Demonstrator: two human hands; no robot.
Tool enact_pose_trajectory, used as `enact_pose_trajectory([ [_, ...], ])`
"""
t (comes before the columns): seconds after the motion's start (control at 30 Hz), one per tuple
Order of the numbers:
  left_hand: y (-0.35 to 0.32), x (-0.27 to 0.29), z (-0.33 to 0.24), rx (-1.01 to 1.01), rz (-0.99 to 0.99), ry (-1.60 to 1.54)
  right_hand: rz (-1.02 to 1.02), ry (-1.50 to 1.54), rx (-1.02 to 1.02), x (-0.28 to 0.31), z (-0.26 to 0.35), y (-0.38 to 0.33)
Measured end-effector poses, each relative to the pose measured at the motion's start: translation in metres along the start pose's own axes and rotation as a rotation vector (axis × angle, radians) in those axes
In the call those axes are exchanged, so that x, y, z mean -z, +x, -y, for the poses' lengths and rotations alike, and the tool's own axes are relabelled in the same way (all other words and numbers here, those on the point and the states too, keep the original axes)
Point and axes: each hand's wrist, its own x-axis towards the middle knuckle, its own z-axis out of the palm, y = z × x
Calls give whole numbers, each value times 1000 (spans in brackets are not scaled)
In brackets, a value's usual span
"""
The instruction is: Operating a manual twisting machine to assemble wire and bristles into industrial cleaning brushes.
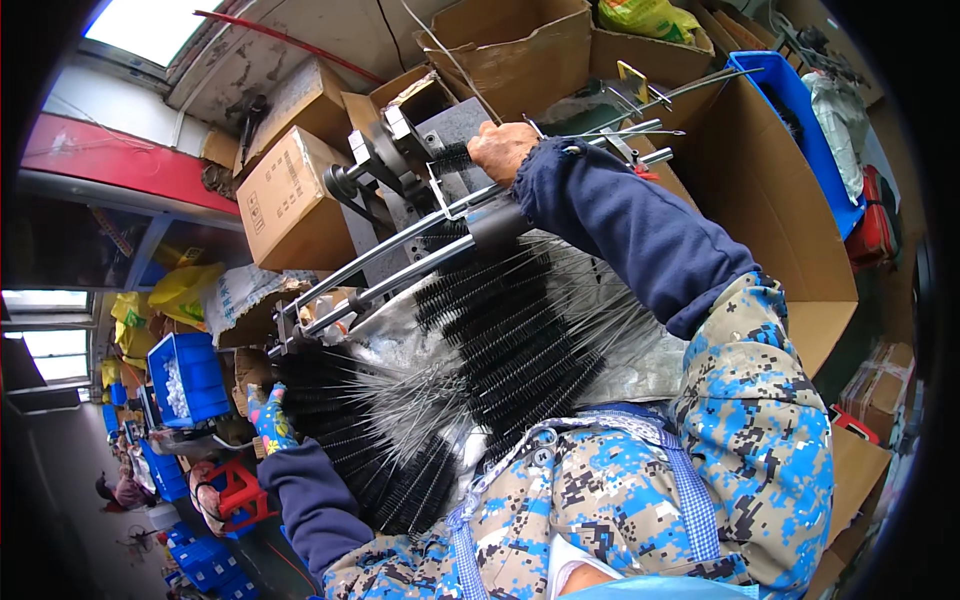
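Note:
My right hand (503, 152) is closed at the far side of a bench machine, against its grey plate; what its fingers hold is hidden. Beside it sits a short black bristled piece (455, 160). Two parallel metal rods (410, 268) run slantwise across the machine, with a dark sleeve (497, 226) on the nearer one. My left hand (272, 420), in a flowered glove, is low on the left beside a pile of black twisted-wire brushes (385, 465); its fingers show too little to read. More such brushes (515, 340) lie in front of me, their bare wire ends fanning out.
An open cardboard box (765, 185) stands at the right, with a blue crate (800, 130) behind it. A closed carton (292, 200) is left of the machine. Blue bins (190, 380) and a red stool (240, 495) stand further left.

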Motion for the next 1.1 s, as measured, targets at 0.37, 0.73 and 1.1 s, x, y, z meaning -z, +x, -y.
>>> enact_pose_trajectory([
  [0.37, -47, -2, -67, -22, -113, -320, -4, -6, 4, -2, -3, -4],
  [0.73, -87, 34, -148, -790, -32, -178, -13, 2, 8, -4, -7, -5],
  [1.1, -175, 5, -215, -1048, -416, -285, -229, -46, 150, -26, -21, 24],
])
